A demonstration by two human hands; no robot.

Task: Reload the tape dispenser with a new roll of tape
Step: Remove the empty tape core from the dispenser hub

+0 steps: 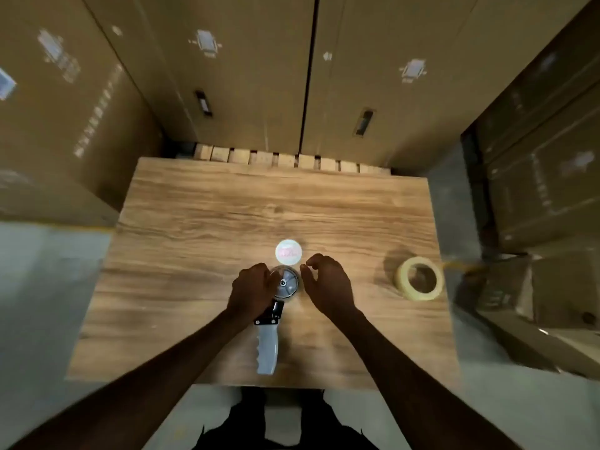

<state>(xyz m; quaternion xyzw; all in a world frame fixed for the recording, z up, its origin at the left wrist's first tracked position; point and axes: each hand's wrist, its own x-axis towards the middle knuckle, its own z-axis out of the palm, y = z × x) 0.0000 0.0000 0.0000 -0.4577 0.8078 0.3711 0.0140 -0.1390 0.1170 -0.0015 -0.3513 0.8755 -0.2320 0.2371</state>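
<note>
A hand-held tape dispenser (274, 323) lies on the wooden table (194, 222), its pale grey handle pointing toward me and its round metal spool hub (285, 283) at the far end. My left hand (251, 292) grips the dispenser's left side by the hub. Just right of the hub hovers my right hand (328, 284), fingers curled and apart, holding nothing. A small white round disc with red print (288, 251) lies just beyond the hub. The yellowish tape roll (419, 278) rests on the table near its right edge.
Tall cardboard boxes (227, 76) wall in the table at the back, left and right. A wooden pallet edge (285, 160) shows behind the table. Shrink-wrapped cartons (519, 287) stand at the right. Grey floor lies on both sides.
</note>
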